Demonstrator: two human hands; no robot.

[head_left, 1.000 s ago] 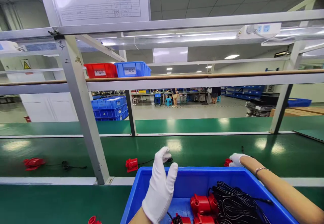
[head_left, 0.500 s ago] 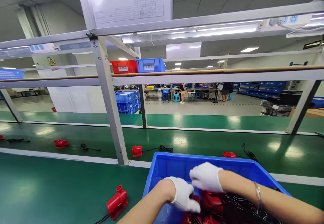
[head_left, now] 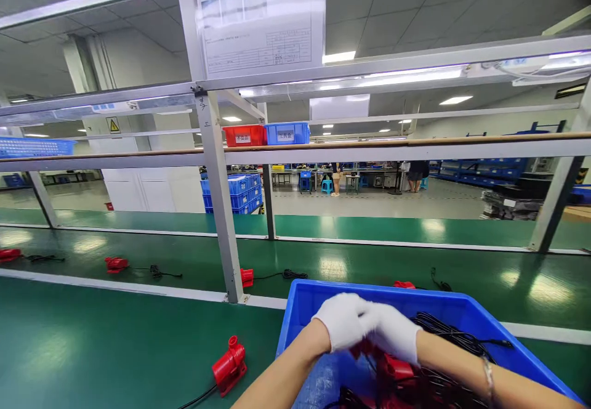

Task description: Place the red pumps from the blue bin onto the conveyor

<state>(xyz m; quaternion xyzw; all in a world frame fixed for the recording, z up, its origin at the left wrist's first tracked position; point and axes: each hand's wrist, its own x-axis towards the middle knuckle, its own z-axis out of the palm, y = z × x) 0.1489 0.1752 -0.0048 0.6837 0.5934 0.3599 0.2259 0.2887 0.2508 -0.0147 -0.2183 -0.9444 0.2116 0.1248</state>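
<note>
Both hands wear white gloves and meet over a blue bin (head_left: 369,289). My left hand (head_left: 342,321) is bent downward, its fingers touching my right hand (head_left: 392,330). A red part shows just under the two hands, at their fingertips; which hand grips it is hidden. Inside the bin lie several red pumps (head_left: 398,369) and coiled black cables (head_left: 450,332). Left of the bin, a red pump (head_left: 229,366) with a black cable rests on the green bench.
Red pumps with cables, one of them a pump at left (head_left: 116,265), lie spaced along the green strip behind. A metal post (head_left: 224,224) stands left of the bin. Small red (head_left: 244,135) and blue (head_left: 287,133) boxes sit on the shelf. People are far back.
My hands have come together and risen slightly above the bin's contents; the left was lower before. The camera view has shifted. Pumps on the strip behind sit further left relative to the post.
</note>
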